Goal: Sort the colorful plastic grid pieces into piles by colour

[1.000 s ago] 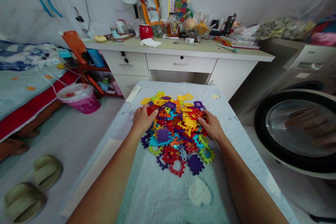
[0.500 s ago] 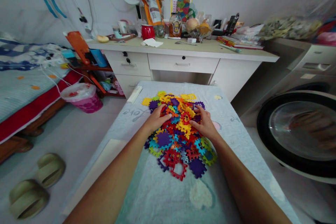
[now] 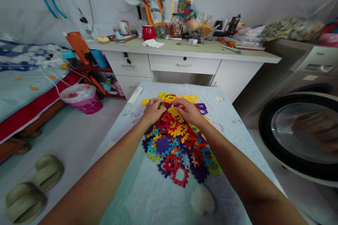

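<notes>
A heap of flat plastic interlocking pieces with notched edges, in red, yellow, purple, blue and green, lies spread on the cloth-covered table. Over the upper left of the heap is my left hand, its thumb apart from the bent fingers and no piece seen in its grasp. My right hand is at the top middle, thumb and fingers closed at the edge of a yellow interlocking piece. Its fingertips are partly hidden. A small gap separates the two hands.
Behind the table stands a white desk loaded with jars, a red cup and books. A washing machine is at the right. To the left are a bed, a pink bin and slippers. A white strip-shaped object lies at the table's far-left corner.
Both hands have moved up the heap, away from me. My right hand has also shifted left, bringing the hands closer together. Some pieces in the middle have been rearranged.
</notes>
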